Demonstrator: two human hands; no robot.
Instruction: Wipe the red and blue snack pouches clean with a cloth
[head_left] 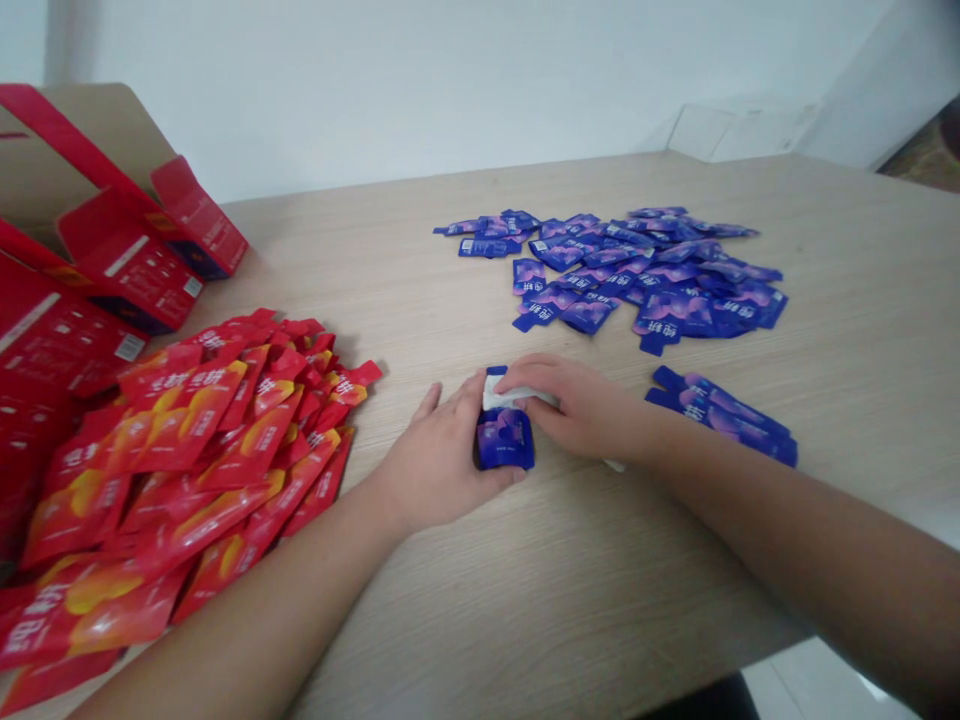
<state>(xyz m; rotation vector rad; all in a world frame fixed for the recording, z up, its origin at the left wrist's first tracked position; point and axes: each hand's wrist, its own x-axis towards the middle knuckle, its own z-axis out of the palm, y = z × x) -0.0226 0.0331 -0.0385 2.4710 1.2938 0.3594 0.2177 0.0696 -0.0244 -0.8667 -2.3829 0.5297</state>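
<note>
A blue foil sachet [504,440] rests on the wooden desk [525,600], gripped by the curled left hand [439,465]. The right hand [577,405], angled inward across it, pinches a white strip [514,393] at the sachet's top edge.
</note>
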